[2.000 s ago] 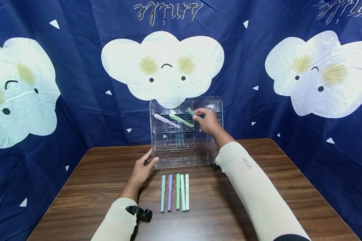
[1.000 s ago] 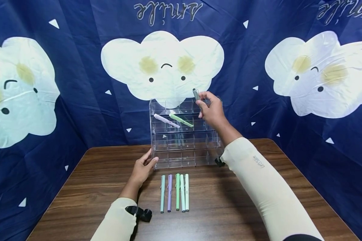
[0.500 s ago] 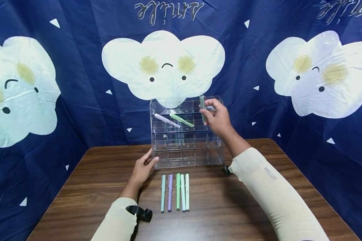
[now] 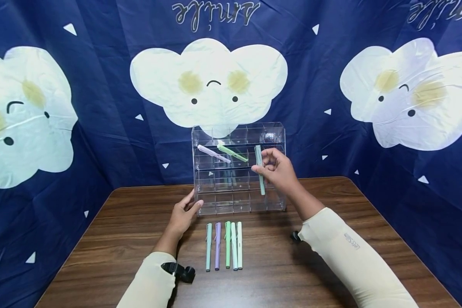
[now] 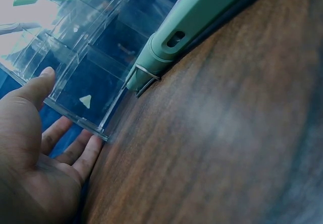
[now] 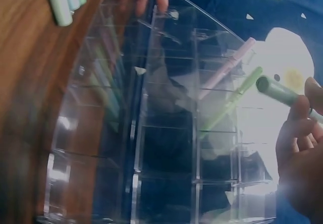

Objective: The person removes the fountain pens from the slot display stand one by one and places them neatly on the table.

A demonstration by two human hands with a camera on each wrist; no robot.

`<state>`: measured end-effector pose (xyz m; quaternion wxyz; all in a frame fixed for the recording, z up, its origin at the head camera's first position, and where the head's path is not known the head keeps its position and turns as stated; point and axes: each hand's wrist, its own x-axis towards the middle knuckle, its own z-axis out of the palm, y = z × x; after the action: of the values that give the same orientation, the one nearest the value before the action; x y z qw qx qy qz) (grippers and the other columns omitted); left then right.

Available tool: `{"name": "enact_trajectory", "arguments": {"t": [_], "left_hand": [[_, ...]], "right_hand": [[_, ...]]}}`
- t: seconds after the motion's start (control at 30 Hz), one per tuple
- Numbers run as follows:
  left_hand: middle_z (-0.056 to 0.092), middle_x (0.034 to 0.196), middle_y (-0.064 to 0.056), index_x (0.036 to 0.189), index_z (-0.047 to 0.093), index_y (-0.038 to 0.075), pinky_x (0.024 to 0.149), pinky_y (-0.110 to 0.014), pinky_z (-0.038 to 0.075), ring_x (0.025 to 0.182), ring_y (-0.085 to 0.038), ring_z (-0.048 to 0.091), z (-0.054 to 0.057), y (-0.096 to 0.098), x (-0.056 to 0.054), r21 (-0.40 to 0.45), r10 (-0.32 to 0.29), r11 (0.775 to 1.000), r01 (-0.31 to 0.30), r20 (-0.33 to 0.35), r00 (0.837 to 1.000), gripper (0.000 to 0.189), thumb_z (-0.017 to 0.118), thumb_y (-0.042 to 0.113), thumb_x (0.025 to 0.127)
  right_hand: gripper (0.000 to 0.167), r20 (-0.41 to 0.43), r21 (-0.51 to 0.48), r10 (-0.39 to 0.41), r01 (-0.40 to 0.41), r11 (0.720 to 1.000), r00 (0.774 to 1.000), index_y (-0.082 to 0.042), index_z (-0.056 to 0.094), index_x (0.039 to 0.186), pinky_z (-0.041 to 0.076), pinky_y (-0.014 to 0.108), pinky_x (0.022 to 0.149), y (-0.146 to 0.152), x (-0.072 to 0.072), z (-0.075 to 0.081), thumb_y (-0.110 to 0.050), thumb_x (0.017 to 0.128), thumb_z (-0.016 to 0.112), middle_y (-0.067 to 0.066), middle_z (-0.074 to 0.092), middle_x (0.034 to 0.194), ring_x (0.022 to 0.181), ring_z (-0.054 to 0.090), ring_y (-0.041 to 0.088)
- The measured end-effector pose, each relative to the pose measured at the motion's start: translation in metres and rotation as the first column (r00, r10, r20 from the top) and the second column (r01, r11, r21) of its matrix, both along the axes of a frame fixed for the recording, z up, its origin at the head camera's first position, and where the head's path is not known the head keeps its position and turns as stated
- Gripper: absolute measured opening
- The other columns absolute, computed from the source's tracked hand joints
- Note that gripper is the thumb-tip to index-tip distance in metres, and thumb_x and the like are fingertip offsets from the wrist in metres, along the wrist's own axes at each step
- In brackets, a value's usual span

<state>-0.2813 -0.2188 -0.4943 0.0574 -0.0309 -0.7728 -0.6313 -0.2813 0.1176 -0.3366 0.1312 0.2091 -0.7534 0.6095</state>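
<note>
A clear acrylic rack [image 4: 223,208] with tiers of small compartments stands on the table. My left hand [image 4: 182,219] holds its lower left side, thumb at the front edge and fingers at the side panel [image 5: 83,98]. Between thumb and fingertips, my right hand [image 4: 280,171] pinches a grey-green pen [image 4: 259,156], nearly upright before the right part of the rack. In the right wrist view one end of this pen [image 6: 275,90] points toward the rack. A lilac pen [image 4: 213,154] and a light green pen [image 4: 232,153] lie slanted in an upper tier.
In front of the rack several pens lie side by side: a teal pen [image 4: 208,248], a purple pen [image 4: 217,248], a green pen [image 4: 227,246] and pale mint pens [image 4: 234,248]. Blue cloth [image 4: 111,107] with white clouds hangs behind the wooden table [image 4: 127,222].
My right hand lifted the grey-green pen away from the upper tier, turned it toward upright, then brought it right and down. The left hand and the other pens have stayed put.
</note>
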Motion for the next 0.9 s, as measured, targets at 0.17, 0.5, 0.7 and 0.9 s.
{"name": "enact_trajectory", "arguments": {"t": [0.17,0.5,0.7,0.9], "left_hand": [[0.050,0.168,-0.021,0.168,0.046,0.023,0.097,-0.022,0.056,0.149,-0.041,0.056,-0.001,0.001,0.000,-0.022,0.002,1.000,-0.003,-0.008,1.000,0.066,0.073,0.026,0.108],[0.056,0.160,-0.027,0.167,0.046,0.020,0.091,-0.026,0.061,0.143,-0.041,0.060,0.000,0.001,0.002,0.006,0.000,1.000,0.000,-0.023,1.000,0.065,0.073,0.023,0.108],[0.054,0.163,-0.026,0.167,0.047,0.020,0.095,-0.026,0.060,0.146,-0.042,0.058,0.001,0.001,0.002,0.013,-0.001,1.000,0.002,-0.016,1.000,0.066,0.074,0.023,0.107],[0.051,0.166,-0.024,0.167,0.047,0.020,0.098,-0.024,0.057,0.150,-0.043,0.055,0.003,0.001,0.002,0.009,-0.006,1.000,0.006,-0.016,1.000,0.066,0.074,0.024,0.107]], "right_hand": [[0.077,0.087,0.036,0.032,-0.035,0.999,0.996,-0.010,0.043,0.160,0.051,0.031,0.045,0.000,0.009,-0.019,0.000,0.095,0.083,0.004,0.053,0.089,0.048,0.055,0.012],[0.076,0.205,0.156,0.110,-0.143,0.977,0.973,-0.004,0.041,0.157,0.054,0.039,0.039,0.000,0.021,-0.053,0.000,0.094,0.084,0.007,0.050,0.089,0.045,0.062,0.017],[0.073,0.400,0.141,0.139,-0.210,0.967,0.906,-0.004,0.037,0.156,0.061,0.038,0.047,-0.001,0.031,-0.064,0.003,0.097,0.079,0.009,0.056,0.087,0.051,0.067,0.020],[0.069,0.517,0.128,0.196,-0.302,0.945,0.833,0.000,0.032,0.155,0.064,0.037,0.052,-0.009,0.038,-0.078,0.008,0.100,0.072,0.010,0.056,0.086,0.054,0.068,0.018]]}}
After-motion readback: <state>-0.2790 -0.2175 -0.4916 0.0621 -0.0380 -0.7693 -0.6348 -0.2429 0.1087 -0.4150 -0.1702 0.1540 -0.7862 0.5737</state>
